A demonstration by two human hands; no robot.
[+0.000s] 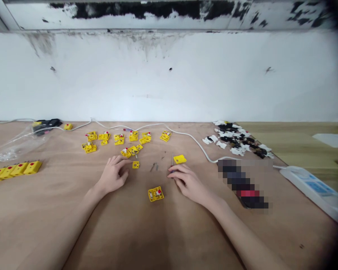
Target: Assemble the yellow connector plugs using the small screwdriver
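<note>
Hands (114, 175) (190, 183) apart, fingers (180, 174) bent inward, right at a screwdriver (172, 161).

Screwdriver (172, 160) partly hidden, yellow boxes (15, 170) cut off, dark object (242, 183) pixelated

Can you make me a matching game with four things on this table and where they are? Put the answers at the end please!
Things:
1. Screwdriver
2. Power strip
3. Row of yellow boxes
4. Little yellow square

Places:
A. At the picture's left edge
B. By the left hand
C. At the picture's right edge
D. By the right hand

Answers: 1-D, 2-C, 3-A, 4-B
</note>
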